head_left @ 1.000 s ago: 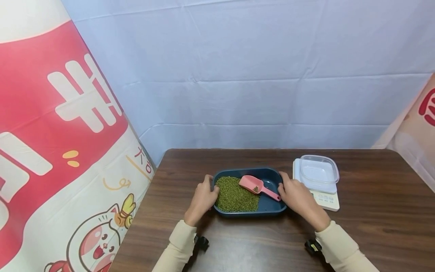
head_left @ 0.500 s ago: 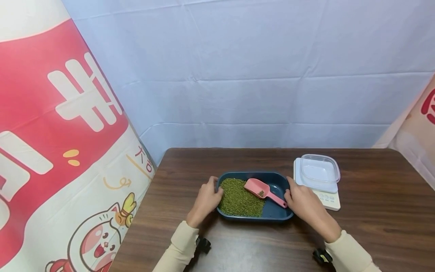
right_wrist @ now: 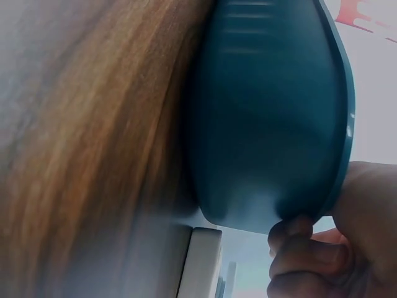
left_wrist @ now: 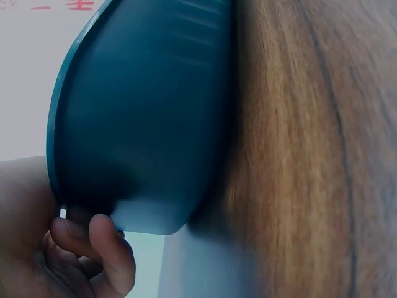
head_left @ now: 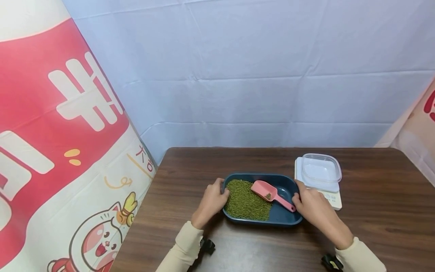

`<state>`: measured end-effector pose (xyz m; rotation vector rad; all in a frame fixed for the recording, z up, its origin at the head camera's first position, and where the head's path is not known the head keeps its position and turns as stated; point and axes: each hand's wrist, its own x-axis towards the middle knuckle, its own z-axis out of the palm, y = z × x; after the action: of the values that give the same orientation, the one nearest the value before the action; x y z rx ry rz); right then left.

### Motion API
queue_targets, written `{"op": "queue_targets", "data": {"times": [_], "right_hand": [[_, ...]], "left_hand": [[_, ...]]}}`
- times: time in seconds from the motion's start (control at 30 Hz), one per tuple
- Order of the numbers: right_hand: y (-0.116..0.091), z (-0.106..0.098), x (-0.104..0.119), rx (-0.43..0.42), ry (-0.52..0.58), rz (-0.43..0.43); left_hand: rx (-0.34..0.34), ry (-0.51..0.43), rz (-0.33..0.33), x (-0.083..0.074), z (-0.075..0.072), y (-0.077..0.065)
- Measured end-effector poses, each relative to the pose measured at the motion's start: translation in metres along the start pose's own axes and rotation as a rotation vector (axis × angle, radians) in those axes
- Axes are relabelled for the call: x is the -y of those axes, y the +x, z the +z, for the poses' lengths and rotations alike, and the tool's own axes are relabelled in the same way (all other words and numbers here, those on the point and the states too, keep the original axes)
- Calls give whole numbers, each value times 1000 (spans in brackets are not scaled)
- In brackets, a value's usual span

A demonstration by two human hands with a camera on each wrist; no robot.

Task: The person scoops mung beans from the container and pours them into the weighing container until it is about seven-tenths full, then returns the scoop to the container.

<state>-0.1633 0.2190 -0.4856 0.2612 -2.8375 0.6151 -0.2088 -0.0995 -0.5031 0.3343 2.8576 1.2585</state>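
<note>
A dark blue basin (head_left: 283, 220) with rounded corners is held at its two short ends, near the middle of the table. My left hand (head_left: 213, 199) grips its left rim, thumb over the edge and fingers curled beneath, as the left wrist view shows. On the opposite rim my right hand (head_left: 314, 206) grips in the same way. Small green beans (head_left: 246, 202), apparently mung beans, fill the basin's left part. Across the beans and the bare right part lies a pink scoop (head_left: 263, 189), handle toward the right hand, with a few beans in it.
Just beyond the right hand, a white kitchen scale (head_left: 334, 198) bears a clear plastic container (head_left: 321, 168). The brown wooden table (head_left: 190, 166) ends at a pale cloth backdrop (head_left: 238, 102). A printed red and white cloth (head_left: 40, 94) hangs at the left.
Both hands have moved the basin, with the beans and scoop in it, to the right and slightly toward me. The scale and container stay in place.
</note>
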Motion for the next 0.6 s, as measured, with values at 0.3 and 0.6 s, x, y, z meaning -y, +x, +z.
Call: {"op": "queue_targets", "data": {"times": [0.3,0.6], "right_hand": [[-3,-2,-2,-5,-24,-13],[21,-59,-12,-94,-77,-94]], "left_hand": [[3,-10,20,1,3,-2],[15,-17,15,2,1,-1]]}}
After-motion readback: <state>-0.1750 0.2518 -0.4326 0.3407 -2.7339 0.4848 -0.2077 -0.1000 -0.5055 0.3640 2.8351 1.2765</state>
